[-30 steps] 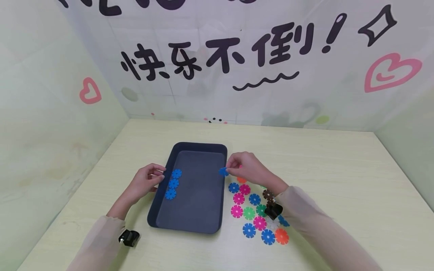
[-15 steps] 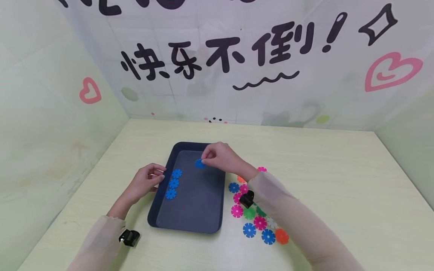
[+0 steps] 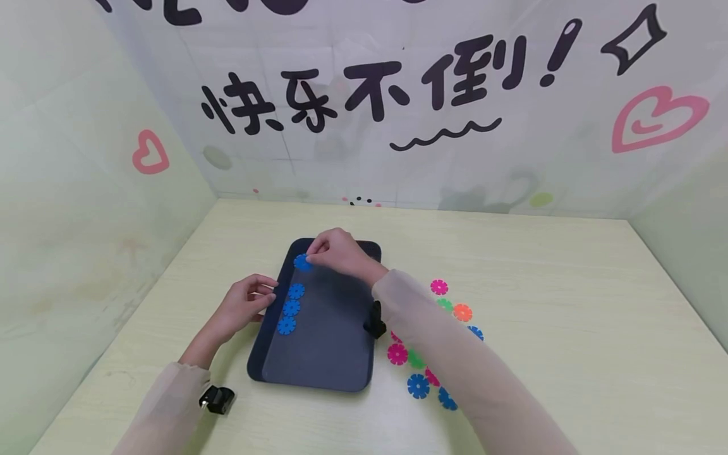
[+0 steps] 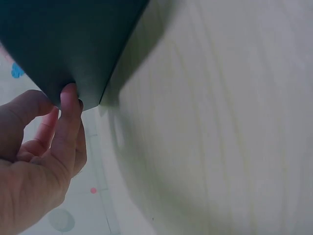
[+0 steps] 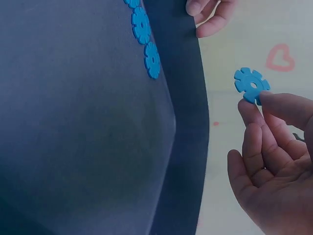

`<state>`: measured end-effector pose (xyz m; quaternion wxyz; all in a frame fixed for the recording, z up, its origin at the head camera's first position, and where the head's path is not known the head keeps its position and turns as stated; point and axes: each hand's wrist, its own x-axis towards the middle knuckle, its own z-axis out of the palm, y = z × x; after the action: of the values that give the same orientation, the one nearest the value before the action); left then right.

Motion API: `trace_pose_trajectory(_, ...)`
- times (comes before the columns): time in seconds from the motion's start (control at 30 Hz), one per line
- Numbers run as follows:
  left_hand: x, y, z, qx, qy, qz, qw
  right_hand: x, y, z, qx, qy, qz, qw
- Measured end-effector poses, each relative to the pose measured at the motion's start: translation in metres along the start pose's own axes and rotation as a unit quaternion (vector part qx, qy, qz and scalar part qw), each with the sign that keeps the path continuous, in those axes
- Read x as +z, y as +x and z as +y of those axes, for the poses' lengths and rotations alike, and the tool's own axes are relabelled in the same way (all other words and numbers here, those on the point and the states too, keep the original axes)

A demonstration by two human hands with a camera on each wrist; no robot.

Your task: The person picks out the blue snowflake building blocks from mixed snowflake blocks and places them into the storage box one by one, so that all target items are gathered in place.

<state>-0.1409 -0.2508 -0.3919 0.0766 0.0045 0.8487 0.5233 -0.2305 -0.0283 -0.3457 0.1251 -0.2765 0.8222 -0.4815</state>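
My right hand (image 3: 339,251) pinches a blue notched plastic disc (image 3: 303,263) between thumb and fingers. In the head view it is over the far left corner of the dark tray (image 3: 324,354). Three blue discs (image 5: 141,24) lie in a row along the tray's left side, nearer to me than the held one. My left hand (image 3: 241,306) holds the tray's left edge, with a fingertip (image 4: 70,93) against the outer wall in the left wrist view.
Several loose notched discs, among them a pink one (image 3: 439,287), an orange one (image 3: 463,312) and a blue one (image 3: 418,386), lie right of the tray on the pale table (image 3: 569,316). My right sleeve (image 3: 455,354) covers part of them. A printed backdrop (image 3: 364,164) stands behind.
My right hand has carried the blue disc leftward from the tray's right rim, across the tray, to its far left corner. The left hand and tray have stayed put.
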Motion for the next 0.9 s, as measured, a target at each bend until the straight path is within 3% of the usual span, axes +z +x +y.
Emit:
trace_pose_trajectory(0.4,0.0,0.0,-0.002,0.002,-0.001,0.0,1.0,0.023,0.014,0.018,0.088,0.002,0.013,0.9961)
trace_pose_trajectory(0.63,0.0,-0.001,0.0,0.002,-0.007,0.003,1.0,0.035,0.016,0.028,0.129,0.056,0.051,0.9888)
trace_pose_trajectory(0.9,0.0,-0.001,0.001,0.001,-0.01,0.005,0.9999,0.047,0.019,0.031,0.137,0.045,0.083,0.986)
